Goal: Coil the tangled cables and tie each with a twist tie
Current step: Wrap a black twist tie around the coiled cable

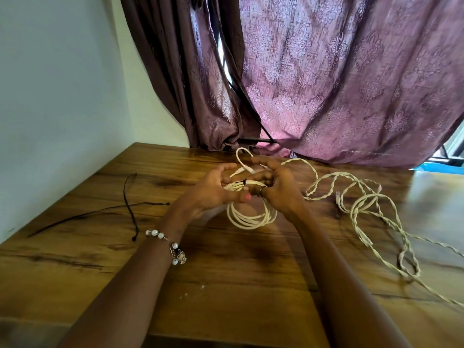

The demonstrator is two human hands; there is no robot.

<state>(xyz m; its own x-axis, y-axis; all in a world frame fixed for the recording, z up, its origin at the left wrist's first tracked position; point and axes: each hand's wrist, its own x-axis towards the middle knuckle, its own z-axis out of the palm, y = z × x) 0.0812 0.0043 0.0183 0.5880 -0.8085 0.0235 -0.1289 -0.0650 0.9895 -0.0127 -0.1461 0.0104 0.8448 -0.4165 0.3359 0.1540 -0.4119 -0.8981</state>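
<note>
A coiled white cable [251,218] hangs between both hands above the wooden table [226,285]. My left hand [213,190] grips the top of the coil from the left. My right hand [278,189] holds the same bundle from the right, fingers curled over it. A thin black twist tie [243,182] is wrapped round the bundle between the two hands. The cable's loose plug end [242,160] loops up behind my fingers. A second, twisted cream cable [361,209] lies tangled and loose on the table to the right.
Spare black twist ties [130,207] lie on the table at the left. A white wall stands at the left and purple curtains [326,84] hang behind the table's far edge.
</note>
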